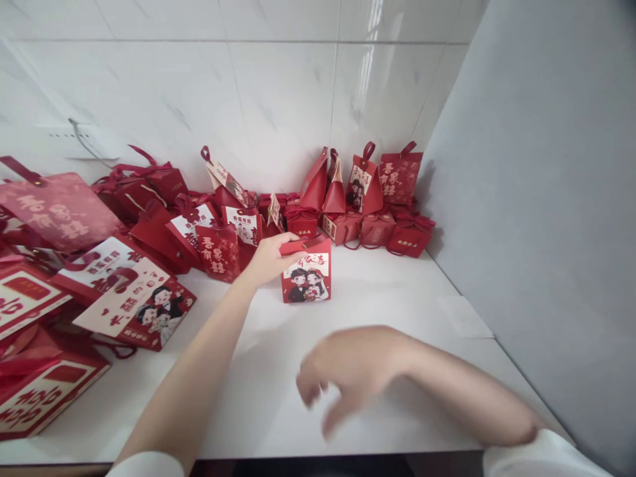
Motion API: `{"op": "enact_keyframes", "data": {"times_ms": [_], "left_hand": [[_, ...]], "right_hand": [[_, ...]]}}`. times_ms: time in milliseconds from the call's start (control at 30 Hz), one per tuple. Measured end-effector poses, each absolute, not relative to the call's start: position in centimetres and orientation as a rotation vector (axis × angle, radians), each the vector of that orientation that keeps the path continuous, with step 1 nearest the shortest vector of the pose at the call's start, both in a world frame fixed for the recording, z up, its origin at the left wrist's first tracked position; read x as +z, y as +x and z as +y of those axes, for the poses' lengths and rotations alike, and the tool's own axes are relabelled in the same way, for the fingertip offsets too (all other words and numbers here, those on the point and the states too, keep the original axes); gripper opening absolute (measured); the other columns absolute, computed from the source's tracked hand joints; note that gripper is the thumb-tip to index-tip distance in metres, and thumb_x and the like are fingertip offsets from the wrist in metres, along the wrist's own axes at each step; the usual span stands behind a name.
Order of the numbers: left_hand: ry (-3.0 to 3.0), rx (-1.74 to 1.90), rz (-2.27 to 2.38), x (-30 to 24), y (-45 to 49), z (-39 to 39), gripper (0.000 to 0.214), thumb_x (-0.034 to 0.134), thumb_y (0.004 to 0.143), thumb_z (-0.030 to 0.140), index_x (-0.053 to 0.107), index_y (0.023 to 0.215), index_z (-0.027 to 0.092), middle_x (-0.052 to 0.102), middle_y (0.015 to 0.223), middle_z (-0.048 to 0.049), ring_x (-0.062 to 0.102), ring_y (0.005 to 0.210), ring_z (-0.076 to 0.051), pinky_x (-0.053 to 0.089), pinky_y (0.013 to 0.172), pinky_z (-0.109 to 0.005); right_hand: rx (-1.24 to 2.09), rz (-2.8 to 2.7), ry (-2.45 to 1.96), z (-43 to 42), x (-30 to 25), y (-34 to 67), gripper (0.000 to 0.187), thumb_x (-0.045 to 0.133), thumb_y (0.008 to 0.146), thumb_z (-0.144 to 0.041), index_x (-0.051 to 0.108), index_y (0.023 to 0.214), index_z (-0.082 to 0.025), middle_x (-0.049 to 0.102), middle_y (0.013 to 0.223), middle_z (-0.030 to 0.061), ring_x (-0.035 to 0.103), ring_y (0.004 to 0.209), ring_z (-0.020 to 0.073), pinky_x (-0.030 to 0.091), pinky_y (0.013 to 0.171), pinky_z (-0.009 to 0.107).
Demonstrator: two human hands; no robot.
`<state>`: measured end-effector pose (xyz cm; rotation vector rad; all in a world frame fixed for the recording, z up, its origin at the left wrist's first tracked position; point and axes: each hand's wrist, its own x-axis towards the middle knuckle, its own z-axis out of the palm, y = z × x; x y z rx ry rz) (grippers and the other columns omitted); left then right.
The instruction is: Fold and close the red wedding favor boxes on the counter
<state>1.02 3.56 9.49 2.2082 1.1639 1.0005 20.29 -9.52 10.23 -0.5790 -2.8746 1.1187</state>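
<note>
A red gift box [311,285] with a cartoon bride and groom on its front stands upright on the white table [377,285]. My left hand [272,260] pinches the top left of this box, thumb in front and fingers over the upper edge. Nearer to me, my right hand [348,371] hovers above the table, blurred by motion. Its thumb and fingers are curved and apart, with nothing between them. Just behind the held box sits a smaller red box [301,222].
More red gift boxes crowd the left side, among them a large box [50,384] near the front edge. Along the tiled wall, a triangular box [365,185] and several others stand on top of small boxes [410,235]. A grey partition [536,199] bounds the right side.
</note>
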Motion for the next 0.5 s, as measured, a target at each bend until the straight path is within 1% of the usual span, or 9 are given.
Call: {"op": "enact_keyframes", "data": {"times_ms": [67,100,167,233,300,367,400,433,500], "left_hand": [[2.052,1.188,1.165,6.8,1.2,4.1,0.05,0.076,0.074,0.043,0.062,0.115,0.018,0.072,0.107,-0.005,0.068,0.095,-0.022,0.053,0.085,-0.032],[1.967,1.264,1.161,5.4,1.3,4.2,0.057,0.078,0.072,0.044,0.059,0.119,0.018,0.072,0.109,-0.006,0.068,0.097,-0.023,0.053,0.086,-0.033],[1.783,1.328,1.138,2.8,1.5,4.4,0.061,0.075,0.075,0.05,0.056,0.123,0.017,0.071,0.115,-0.0091,0.067,0.104,-0.025,0.053,0.091,-0.035],[1.629,1.307,1.167,0.8,1.5,4.4,0.06,0.066,0.082,0.057,0.056,0.126,0.017,0.069,0.122,-0.0113,0.065,0.111,-0.026,0.051,0.098,-0.038],[1.553,1.28,1.203,-0.4,1.5,4.5,0.058,0.055,0.088,0.062,0.058,0.127,0.019,0.066,0.129,-0.0118,0.062,0.119,-0.027,0.046,0.106,-0.04],[1.527,1.276,1.209,-0.9,1.4,4.8,0.06,0.047,0.091,0.065,0.059,0.127,0.019,0.064,0.133,-0.0119,0.057,0.126,-0.027,0.04,0.113,-0.042],[1.512,1.276,1.202,-1.0,1.4,4.9,0.062,0.046,0.091,0.066,0.059,0.128,0.019,0.063,0.135,-0.0119,0.056,0.129,-0.028,0.037,0.115,-0.043],[1.495,1.272,1.188,-1.1,1.5,5.0,0.063,0.045,0.091,0.067,0.06,0.128,0.018,0.063,0.135,-0.0123,0.055,0.129,-0.028,0.037,0.116,-0.043],[1.459,1.245,1.14,-1.1,1.8,4.9,0.067,0.043,0.091,0.069,0.062,0.127,0.016,0.066,0.13,-0.0143,0.06,0.123,-0.029,0.042,0.112,-0.044]], "right_hand": [[0.995,-2.601,-0.552,-7.4,9.2,20.0,0.01,0.063,0.092,-0.028,0.067,0.092,-0.02,0.07,0.092,0.0027,0.067,0.081,0.0159,0.055,0.079,0.031],[0.868,-2.38,-0.574,-6.1,8.4,19.9,0.008,0.061,0.092,-0.027,0.066,0.091,-0.021,0.07,0.093,0.003,0.067,0.086,0.0171,0.054,0.083,0.032],[0.58,-1.883,-0.655,-3.8,6.4,19.7,0.009,0.058,0.093,-0.029,0.064,0.098,-0.024,0.069,0.108,0.0052,0.064,0.106,0.0205,0.05,0.098,0.039],[0.419,-1.459,-0.818,-1.9,4.0,19.8,0.023,0.063,0.09,-0.034,0.059,0.111,-0.024,0.062,0.124,0.0093,0.057,0.122,0.0236,0.045,0.105,0.045],[0.505,-1.256,-0.945,-0.5,1.6,19.9,0.047,0.064,0.088,-0.042,0.05,0.128,-0.024,0.051,0.143,0.0125,0.048,0.134,0.0257,0.04,0.11,0.05],[0.709,-1.16,-1.038,0.3,-0.4,20.0,0.065,0.064,0.084,-0.052,0.044,0.139,-0.022,0.04,0.154,0.0139,0.038,0.143,0.027,0.03,0.118,0.053],[0.82,-1.126,-1.066,0.6,-1.1,20.1,0.071,0.063,0.084,-0.057,0.043,0.141,-0.021,0.038,0.156,0.0143,0.036,0.145,0.0276,0.027,0.12,0.053],[0.891,-1.108,-1.079,0.8,-1.7,20.1,0.074,0.061,0.083,-0.061,0.043,0.142,-0.02,0.039,0.156,0.015,0.037,0.145,0.0284,0.028,0.12,0.053],[0.987,-1.112,-1.07,0.9,-2.3,20.2,0.073,0.057,0.085,-0.066,0.046,0.141,-0.021,0.048,0.151,0.0134,0.046,0.139,0.0282,0.036,0.116,0.051]]}}
